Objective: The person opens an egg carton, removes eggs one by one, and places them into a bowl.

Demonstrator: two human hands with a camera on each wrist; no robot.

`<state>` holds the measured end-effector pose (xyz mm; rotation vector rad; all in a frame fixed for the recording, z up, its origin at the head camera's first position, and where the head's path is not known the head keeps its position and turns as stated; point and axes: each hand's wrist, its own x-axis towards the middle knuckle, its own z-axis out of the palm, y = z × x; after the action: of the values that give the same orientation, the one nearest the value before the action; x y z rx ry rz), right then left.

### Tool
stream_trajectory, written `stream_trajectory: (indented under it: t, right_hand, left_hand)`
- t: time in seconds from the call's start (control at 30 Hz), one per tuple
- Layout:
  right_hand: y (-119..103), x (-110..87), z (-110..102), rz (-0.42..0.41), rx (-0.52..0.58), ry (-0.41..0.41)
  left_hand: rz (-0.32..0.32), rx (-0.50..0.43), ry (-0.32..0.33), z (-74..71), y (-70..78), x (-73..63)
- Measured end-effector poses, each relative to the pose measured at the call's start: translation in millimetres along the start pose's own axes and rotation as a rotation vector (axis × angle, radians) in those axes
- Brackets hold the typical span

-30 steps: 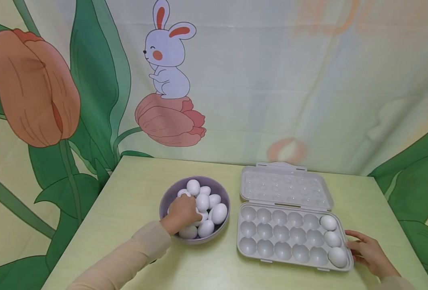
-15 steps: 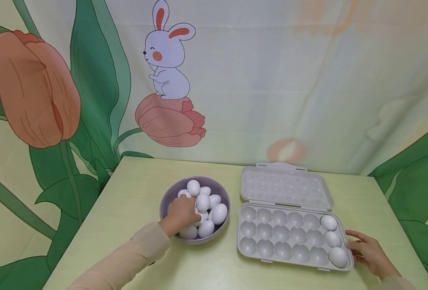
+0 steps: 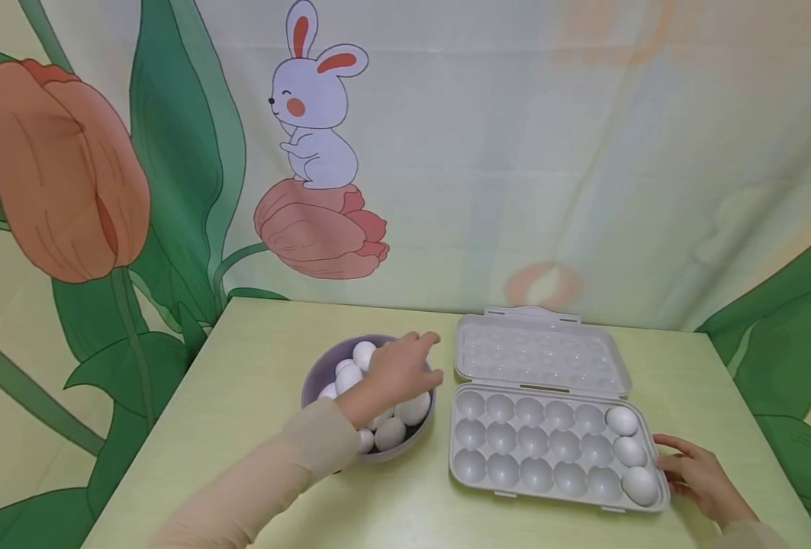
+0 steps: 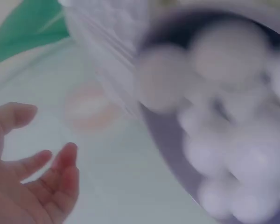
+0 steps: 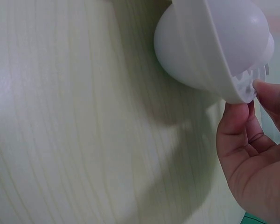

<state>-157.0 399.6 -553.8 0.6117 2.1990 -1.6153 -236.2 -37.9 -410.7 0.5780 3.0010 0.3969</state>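
Note:
My left hand [image 3: 400,371] hovers over the right side of a purple bowl [image 3: 317,381], its fingers spread and bent. In the left wrist view nothing shows between its thumb and fingers. White eggs [image 3: 349,379] fill the bowl; the forearm and hand hide some of them. To the right lies a pale grey plastic egg tray [image 3: 549,457] with its lid [image 3: 542,354] folded back. Three eggs [image 3: 630,452] sit in its rightmost column. My right hand [image 3: 703,480] pinches the tray's right rim [image 5: 240,93] between thumb and fingers, seen closely in the right wrist view.
Bowl and tray stand apart on a light wood-grain table [image 3: 254,343]. Behind it hangs a printed cloth [image 3: 515,152] with tulips and a rabbit, meeting the table's back edge. The lid lies toward that edge.
My left hand has lifted from the eggs at the bowl's left and moved right, its fingers spreading. An egg it covered now shows. My right hand stays on the tray's rim.

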Motion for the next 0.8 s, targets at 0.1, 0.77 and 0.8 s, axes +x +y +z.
stream_trajectory:
  t: [0.1,0.77,0.8]
  right_hand:
    - [0.5,-1.2,-1.0,-0.003,0.002,0.0]
    - [0.4,-5.8,-0.6,-0.041,0.029,-0.005]
    - [0.4,-6.1,-0.9,-0.046,0.03,-0.007]
  left_hand:
    - [0.101,-0.059,-0.01,6.5,28.4,9.0]
    - [0.512,0.099,-0.132,129.8,166.3,24.7]
    - [0.545,0.129,-0.117,133.3,171.5,24.0]
